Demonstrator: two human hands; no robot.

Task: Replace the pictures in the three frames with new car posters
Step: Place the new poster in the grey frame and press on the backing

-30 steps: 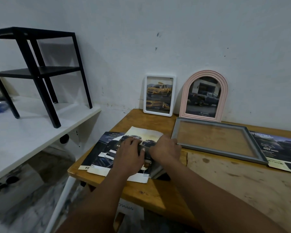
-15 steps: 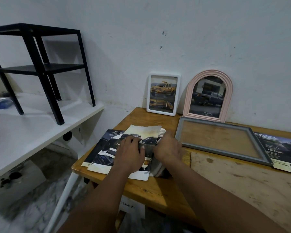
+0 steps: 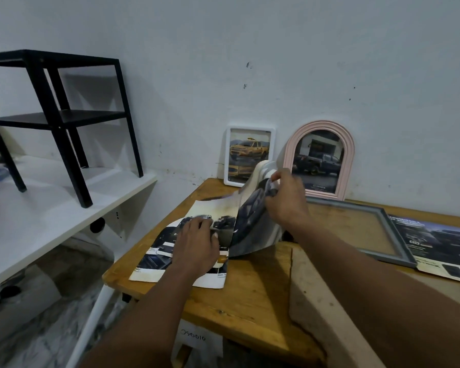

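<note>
Left of the grey frame (image 3: 397, 235), the left hand (image 3: 194, 245) pressed flat with straight fingers on the stack of posters (image 3: 165, 251). Just beside that frame's left end, the right hand (image 3: 287, 203) pinched the upper edge of one car poster (image 3: 250, 221) between thumb and curled fingers; the sheet bowed limply, so I judged it light, thin and easily creased, best held by an edge or two corners. Behind the grey frame the white frame (image 3: 250, 128) and pink arched frame (image 3: 319, 125) leaned on the wall, and where half a second earlier both hands lay low on the stack, the right had since peeled the sheet up.
</note>
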